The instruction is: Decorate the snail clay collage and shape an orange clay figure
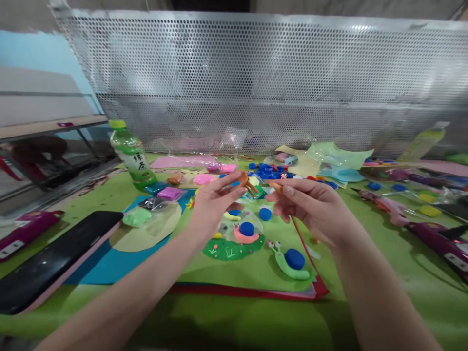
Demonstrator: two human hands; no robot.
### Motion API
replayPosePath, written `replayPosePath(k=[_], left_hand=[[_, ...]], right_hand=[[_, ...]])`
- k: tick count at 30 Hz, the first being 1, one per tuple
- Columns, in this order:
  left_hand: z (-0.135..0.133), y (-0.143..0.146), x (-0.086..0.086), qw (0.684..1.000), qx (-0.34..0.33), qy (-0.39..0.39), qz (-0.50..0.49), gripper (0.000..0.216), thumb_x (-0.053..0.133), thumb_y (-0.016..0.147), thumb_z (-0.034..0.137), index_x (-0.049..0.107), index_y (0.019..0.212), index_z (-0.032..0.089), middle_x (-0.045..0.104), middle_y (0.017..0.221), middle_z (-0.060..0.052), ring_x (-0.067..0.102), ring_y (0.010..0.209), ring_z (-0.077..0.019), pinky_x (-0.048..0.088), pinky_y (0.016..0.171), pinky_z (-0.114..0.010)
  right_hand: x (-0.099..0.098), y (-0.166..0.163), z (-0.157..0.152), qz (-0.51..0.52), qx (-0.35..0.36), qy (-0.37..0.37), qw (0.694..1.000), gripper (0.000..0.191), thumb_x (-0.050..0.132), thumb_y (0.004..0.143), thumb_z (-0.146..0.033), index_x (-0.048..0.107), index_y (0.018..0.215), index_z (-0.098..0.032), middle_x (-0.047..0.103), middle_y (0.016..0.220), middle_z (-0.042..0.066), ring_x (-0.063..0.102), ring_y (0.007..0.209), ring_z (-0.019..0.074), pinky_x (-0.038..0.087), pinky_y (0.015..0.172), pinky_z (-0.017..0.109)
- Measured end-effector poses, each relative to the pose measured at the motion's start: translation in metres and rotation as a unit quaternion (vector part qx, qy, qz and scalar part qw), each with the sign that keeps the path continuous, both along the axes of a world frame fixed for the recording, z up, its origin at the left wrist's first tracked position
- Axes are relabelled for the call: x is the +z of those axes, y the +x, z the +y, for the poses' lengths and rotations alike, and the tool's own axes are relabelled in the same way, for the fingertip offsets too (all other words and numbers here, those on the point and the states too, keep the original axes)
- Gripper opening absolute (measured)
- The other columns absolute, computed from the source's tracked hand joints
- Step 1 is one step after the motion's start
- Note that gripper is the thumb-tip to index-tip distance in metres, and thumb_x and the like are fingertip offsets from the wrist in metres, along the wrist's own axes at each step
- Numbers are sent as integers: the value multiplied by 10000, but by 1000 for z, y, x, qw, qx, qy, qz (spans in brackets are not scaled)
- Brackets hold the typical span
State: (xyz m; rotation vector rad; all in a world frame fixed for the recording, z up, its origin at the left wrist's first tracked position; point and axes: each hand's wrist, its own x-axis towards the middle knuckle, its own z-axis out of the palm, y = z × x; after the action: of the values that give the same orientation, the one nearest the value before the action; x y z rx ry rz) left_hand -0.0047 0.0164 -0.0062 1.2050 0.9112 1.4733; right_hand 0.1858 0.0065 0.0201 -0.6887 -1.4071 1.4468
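Note:
My left hand [210,204] is closed, its fingertips pinching an orange-brown clay piece [250,184] with thin prongs. Between the thumb and fingers of my right hand [316,207] is a small orange clay bit [276,186]. The two pieces are held apart, above a green paper sheet [237,275]. On that sheet lies a light green clay snail [283,263] with a blue cap [294,259] as its shell. A pink clay snail [245,238], also blue-shelled, sits on a dark green clay patch [237,249].
A green tea bottle [133,161] and a black phone [54,258] are at left. Blue caps [268,171] lie behind my hands, before a perforated metal panel [234,73]. Clay packets [170,193] sit left of centre. A purple tool [435,241] lies at right.

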Motion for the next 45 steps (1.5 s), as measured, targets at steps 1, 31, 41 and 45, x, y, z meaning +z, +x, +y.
replayPosePath(k=[1,31,41,45], left_hand=[[-2,-5,-1,1000,4,10,-1,341,751,642,221,662,971,211,670,1026,-28,632,767,-121,566,545,-201],[-38,-19,10,994,28,68,79,614,800,527,112,558,1046,333,581,808,44,630,763,-135,559,571,-172],[-40,-19,9,987,29,106,114,562,808,546,171,577,1028,344,547,781,44,607,761,-123,560,622,-165],[-41,-20,7,980,41,131,144,557,799,570,188,586,1059,348,555,848,40,601,812,-123,568,678,-174]], right_hand=[[-2,-3,-1,-8,-2,1,1000,144,674,754,-300,704,862,-210,691,699,15,620,536,86,465,450,177],[-16,-30,-16,-54,6,-28,998,92,630,784,-247,678,847,-200,636,594,-9,577,515,83,478,468,191],[-12,-32,-17,-68,7,-19,998,84,628,773,-235,663,834,-190,618,577,-19,587,503,84,464,460,190],[-11,-31,-18,-91,17,-3,996,90,608,802,-260,652,859,-205,620,589,-26,598,536,78,464,491,174]])
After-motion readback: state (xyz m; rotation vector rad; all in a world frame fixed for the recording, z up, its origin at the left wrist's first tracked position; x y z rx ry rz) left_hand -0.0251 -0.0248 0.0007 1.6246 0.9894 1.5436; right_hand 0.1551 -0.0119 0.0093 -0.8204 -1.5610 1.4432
